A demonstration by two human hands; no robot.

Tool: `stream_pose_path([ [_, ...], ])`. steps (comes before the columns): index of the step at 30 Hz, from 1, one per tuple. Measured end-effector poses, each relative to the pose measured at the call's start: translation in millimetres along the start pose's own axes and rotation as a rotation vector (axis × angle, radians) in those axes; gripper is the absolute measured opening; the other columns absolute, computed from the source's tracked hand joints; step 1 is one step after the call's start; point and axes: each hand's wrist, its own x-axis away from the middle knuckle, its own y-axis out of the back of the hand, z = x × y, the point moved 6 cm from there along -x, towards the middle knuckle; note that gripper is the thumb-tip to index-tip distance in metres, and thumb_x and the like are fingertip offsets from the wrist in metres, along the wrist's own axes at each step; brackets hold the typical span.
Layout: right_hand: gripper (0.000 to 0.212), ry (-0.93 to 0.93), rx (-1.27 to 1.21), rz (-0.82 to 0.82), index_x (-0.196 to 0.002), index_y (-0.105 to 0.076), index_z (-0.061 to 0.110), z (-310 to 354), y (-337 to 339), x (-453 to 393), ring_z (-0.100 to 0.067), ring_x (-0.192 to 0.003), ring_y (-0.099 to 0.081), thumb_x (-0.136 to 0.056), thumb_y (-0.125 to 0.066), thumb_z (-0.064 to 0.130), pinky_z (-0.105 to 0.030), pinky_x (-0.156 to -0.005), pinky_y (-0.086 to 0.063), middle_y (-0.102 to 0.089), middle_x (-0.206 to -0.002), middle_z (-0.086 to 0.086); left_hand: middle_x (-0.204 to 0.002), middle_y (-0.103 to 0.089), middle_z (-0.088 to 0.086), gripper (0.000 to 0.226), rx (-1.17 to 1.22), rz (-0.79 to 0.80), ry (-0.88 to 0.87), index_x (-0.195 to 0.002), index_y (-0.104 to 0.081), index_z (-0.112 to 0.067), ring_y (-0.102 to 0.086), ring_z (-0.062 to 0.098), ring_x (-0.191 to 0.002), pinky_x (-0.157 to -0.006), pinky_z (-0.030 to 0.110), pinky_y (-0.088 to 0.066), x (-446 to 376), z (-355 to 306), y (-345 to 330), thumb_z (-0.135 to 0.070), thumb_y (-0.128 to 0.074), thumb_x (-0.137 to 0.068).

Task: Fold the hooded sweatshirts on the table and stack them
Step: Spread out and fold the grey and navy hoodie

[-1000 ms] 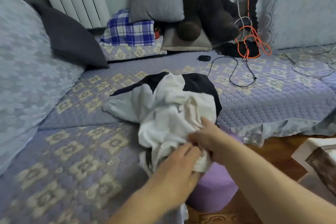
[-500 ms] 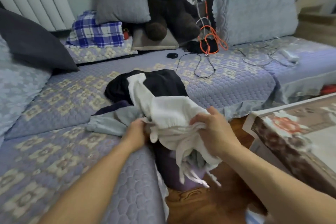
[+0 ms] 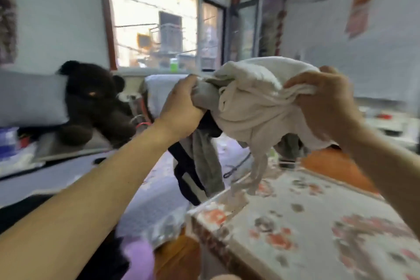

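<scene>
Two hands: bundle of sweatshirts point(image 3: 247, 98) held above table point(image 3: 318, 223);
Left hand point(image 3: 181, 107): fingers curled round grey cloth;
Right hand point(image 3: 322, 100): white cloth gripped;
Teddy bear point(image 3: 91, 102): behind, left

A single view is given, taken from a wide-angle camera worn on the head. It is aimed forward and roughly level across the room, toward a bright window point(image 3: 156, 22) on the far wall. Both forearms are seen reaching in from the bottom edge, so the hands are close to the lens. A floral-topped table point(image 3: 318, 223) is cut off at lower right, and a dark teddy bear point(image 3: 91, 102) is placed at mid-left. The frame is smeared by motion blur.
</scene>
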Motion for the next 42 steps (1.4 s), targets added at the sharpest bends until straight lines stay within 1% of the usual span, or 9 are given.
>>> stream_pose_path([
  [10,0.033,-0.524,0.214,-0.031,-0.090,-0.077,0.022,-202,268,74,-0.003,-0.066,-0.064,-0.076,-0.064,-0.005,-0.023,-0.070,-0.055,-0.073,-0.074,0.010,-0.096,-0.070,0.001,0.036,0.255,0.521,-0.054,-0.102,-0.059,-0.021,-0.065,0.020,-0.089,-0.074,0.032,-0.052,26,-111,-337,-0.003,-0.078,-0.077],
  [15,0.046,-0.845,0.394,0.455,-0.131,-0.060,0.026,-350,260,243,-0.009,-0.108,-0.058,-0.086,-0.069,0.026,-0.007,-0.070,-0.040,-0.060,-0.125,0.007,-0.118,-0.060,0.008,0.048,-0.218,1.066,0.022,-0.123,-0.058,-0.027,-0.058,0.035,-0.111,-0.092,0.041,-0.050,167,-65,-491,-0.013,-0.065,-0.078],
  [19,0.067,-1.097,0.477,0.498,-0.155,-0.029,0.029,-425,261,367,-0.024,-0.136,-0.043,-0.093,-0.055,0.037,-0.030,-0.099,-0.040,-0.035,-0.156,-0.001,-0.132,-0.056,0.015,0.059,-0.215,0.846,-0.122,-0.133,-0.061,-0.022,-0.049,0.040,-0.122,-0.102,0.054,-0.044,226,-54,-533,-0.029,-0.041,-0.078],
  [23,0.051,-1.069,0.559,0.379,-0.136,-0.051,0.033,-443,275,363,-0.026,-0.112,-0.058,-0.088,-0.061,0.050,-0.037,-0.086,-0.048,-0.058,-0.131,0.000,-0.128,-0.057,0.005,0.049,0.166,0.833,-0.254,-0.126,-0.066,-0.018,-0.048,0.022,-0.121,-0.106,0.036,-0.037,256,-120,-543,-0.046,-0.048,-0.091],
  [27,0.021,-1.021,0.648,0.434,-0.101,-0.064,0.038,-448,271,343,-0.025,-0.088,-0.057,-0.100,-0.048,0.023,-0.031,-0.065,-0.039,-0.067,-0.099,-0.001,-0.154,-0.032,0.008,0.070,-0.039,1.131,-0.362,-0.145,-0.042,-0.034,-0.030,0.032,-0.139,-0.115,0.045,-0.028,309,-121,-581,-0.071,-0.045,-0.085],
  [30,0.018,-1.294,0.420,-0.156,-0.102,-0.063,0.014,-456,315,340,-0.025,-0.084,-0.055,-0.098,-0.046,0.013,-0.035,-0.072,-0.044,-0.056,-0.079,0.001,-0.132,-0.053,0.012,0.033,-0.009,0.989,-0.478,-0.103,-0.054,-0.024,-0.054,0.038,-0.109,-0.087,0.048,-0.049,303,-115,-588,-0.045,-0.067,-0.081],
  [34,0.016,-1.258,-0.114,-0.904,-0.108,-0.068,0.020,-443,373,343,-0.017,-0.092,-0.067,-0.094,-0.060,0.022,-0.033,-0.070,-0.055,-0.071,-0.100,0.000,-0.099,-0.059,0.006,0.012,0.010,0.882,-0.443,-0.091,-0.051,-0.021,-0.057,0.032,-0.086,-0.065,0.044,-0.051,262,-102,-577,-0.025,-0.052,-0.080],
  [38,0.017,-1.293,-0.166,-0.631,-0.094,-0.066,0.021,-436,338,348,-0.016,-0.059,-0.059,-0.093,-0.054,0.008,-0.030,-0.051,-0.049,-0.066,-0.084,-0.005,-0.100,-0.057,0.011,0.020,-0.137,0.605,-0.188,-0.100,-0.059,-0.015,-0.056,0.037,-0.091,-0.069,0.048,-0.050,205,-67,-565,-0.007,-0.052,-0.083],
  [42,0.049,-1.367,0.000,-0.320,-0.131,-0.051,0.034,-432,301,352,-0.016,-0.037,-0.048,-0.092,-0.053,0.005,-0.027,-0.039,-0.044,-0.065,-0.092,-0.007,-0.121,-0.049,0.023,0.037,-0.221,0.341,-0.081,-0.120,-0.067,-0.011,-0.047,0.044,-0.105,-0.089,0.053,-0.042,201,-59,-540,-0.001,-0.059,-0.085],
])
